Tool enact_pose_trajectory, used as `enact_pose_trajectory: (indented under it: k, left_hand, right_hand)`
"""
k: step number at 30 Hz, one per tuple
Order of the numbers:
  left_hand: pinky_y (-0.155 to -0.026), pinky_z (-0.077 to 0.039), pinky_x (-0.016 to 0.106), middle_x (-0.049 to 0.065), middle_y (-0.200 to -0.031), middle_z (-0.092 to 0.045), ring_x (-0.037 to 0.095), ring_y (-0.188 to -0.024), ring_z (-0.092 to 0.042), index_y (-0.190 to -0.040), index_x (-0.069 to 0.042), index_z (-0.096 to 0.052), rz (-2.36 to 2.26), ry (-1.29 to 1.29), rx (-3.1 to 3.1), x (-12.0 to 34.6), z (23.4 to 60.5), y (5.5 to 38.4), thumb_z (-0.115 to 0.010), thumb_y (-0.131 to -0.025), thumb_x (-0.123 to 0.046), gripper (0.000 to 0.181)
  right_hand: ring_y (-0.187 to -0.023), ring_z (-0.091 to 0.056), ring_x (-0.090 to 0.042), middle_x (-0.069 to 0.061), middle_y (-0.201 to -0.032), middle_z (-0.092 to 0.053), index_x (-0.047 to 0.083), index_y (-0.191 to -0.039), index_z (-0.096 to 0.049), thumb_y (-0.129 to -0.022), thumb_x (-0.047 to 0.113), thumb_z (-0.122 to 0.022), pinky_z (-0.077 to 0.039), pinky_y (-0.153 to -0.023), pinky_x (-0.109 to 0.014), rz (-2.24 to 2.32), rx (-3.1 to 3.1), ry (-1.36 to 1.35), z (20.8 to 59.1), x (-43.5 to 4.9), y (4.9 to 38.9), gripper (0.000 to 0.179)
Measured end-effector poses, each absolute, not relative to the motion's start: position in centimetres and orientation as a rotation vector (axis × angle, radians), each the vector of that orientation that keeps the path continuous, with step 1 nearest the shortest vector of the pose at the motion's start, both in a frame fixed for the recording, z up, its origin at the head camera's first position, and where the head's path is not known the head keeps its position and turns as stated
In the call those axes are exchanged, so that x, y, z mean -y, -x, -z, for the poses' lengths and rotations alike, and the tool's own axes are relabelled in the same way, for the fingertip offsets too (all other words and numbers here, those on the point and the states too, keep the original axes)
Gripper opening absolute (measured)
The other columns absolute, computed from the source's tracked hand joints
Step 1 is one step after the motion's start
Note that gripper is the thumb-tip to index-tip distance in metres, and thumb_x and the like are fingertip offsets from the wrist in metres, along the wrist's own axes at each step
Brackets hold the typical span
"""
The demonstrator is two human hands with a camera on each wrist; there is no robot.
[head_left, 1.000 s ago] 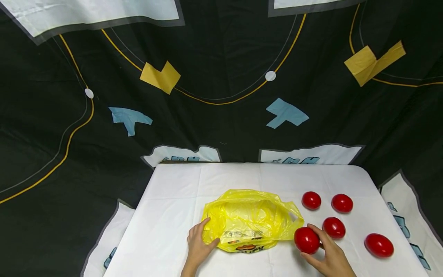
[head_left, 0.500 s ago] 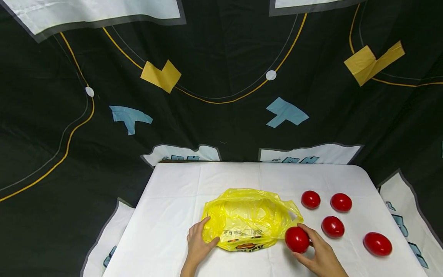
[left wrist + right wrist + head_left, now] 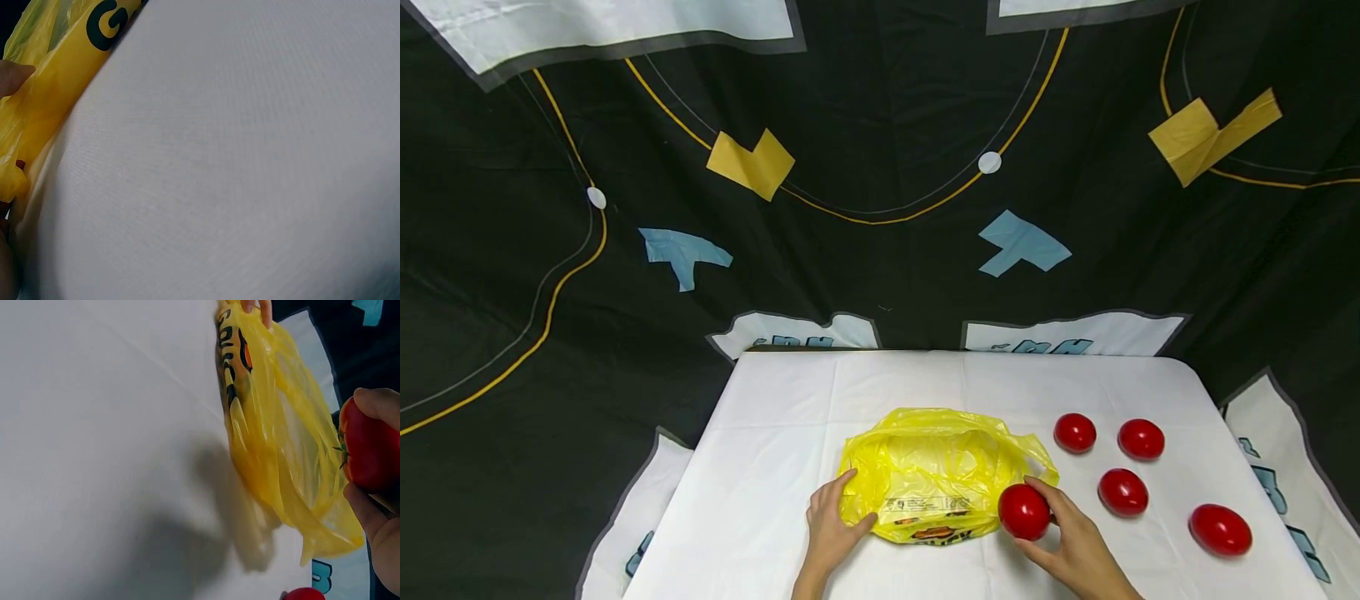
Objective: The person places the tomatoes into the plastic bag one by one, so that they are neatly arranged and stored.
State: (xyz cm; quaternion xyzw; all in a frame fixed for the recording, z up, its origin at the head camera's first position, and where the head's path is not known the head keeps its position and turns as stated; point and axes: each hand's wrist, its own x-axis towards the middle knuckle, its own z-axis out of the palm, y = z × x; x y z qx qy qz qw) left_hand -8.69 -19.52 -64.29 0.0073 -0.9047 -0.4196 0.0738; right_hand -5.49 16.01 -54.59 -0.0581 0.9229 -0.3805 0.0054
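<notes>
Beside the yellow bag [image 3: 936, 475], right hand [image 3: 1071, 546] gripping tomato [image 3: 1024, 511].

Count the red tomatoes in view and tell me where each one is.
5. One tomato is held by the right hand beside the yellow bag. Four lie on the white cloth to the right: two farther back, one in the middle, one rightmost. The bag could hide more.

Bag print [image 3: 936, 533] partly cut off
</notes>
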Motion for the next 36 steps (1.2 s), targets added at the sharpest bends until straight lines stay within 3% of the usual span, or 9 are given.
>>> enact_pose_trajectory:
  k: [9, 17, 24, 36]
  left_hand:
    - [-0.099, -0.018, 0.054, 0.006, -0.128, -0.049, 0.030, -0.122, -0.030, -0.135, -0.024, -0.047, 1.261, -0.030, 2.732, 19.3, 64.0, 8.8, -0.079, -0.069, -0.039, 0.076]
    - [-0.100, -0.017, 0.054, 0.007, -0.128, -0.048, 0.030, -0.123, -0.029, -0.135, -0.022, -0.046, 1.267, -0.039, 2.740, 19.3, 63.8, 8.8, -0.079, -0.069, -0.038, 0.076]
    - [-0.099, -0.018, 0.053, 0.007, -0.128, -0.048, 0.030, -0.122, -0.030, -0.135, -0.022, -0.046, 1.247, -0.055, 2.756, 19.3, 63.8, 8.8, -0.080, -0.068, -0.038, 0.076]
    - [-0.099, -0.018, 0.054, 0.007, -0.128, -0.048, 0.031, -0.123, -0.030, -0.135, -0.023, -0.047, 1.241, -0.063, 2.766, 19.2, 63.7, 8.8, -0.081, -0.069, -0.035, 0.076]
  right_hand:
    - [-0.106, -0.058, -0.018, -0.003, -0.126, -0.054, 0.016, -0.134, -0.046, -0.065, 0.041, -0.085, -0.053, -0.082, -0.037, 1.214, -2.911, 0.257, 54.9, -14.6, 6.0, 0.083]
    - [-0.107, -0.058, -0.017, -0.001, -0.126, -0.054, 0.015, -0.134, -0.047, -0.065, 0.027, -0.088, -0.053, -0.083, -0.033, 1.289, -2.872, 0.296, 55.3, -13.4, 6.6, 0.082]
    - [-0.113, -0.055, -0.014, 0.004, -0.128, -0.054, 0.017, -0.135, -0.047, -0.065, 0.031, -0.087, -0.050, -0.090, -0.036, 1.279, -2.877, 0.346, 55.5, -11.9, 7.0, 0.082]
    - [-0.114, -0.054, -0.017, 0.002, -0.130, -0.053, 0.019, -0.137, -0.043, -0.069, 0.033, -0.084, -0.050, -0.089, -0.040, 1.267, -2.835, 0.465, 55.9, -9.6, 7.5, 0.081]
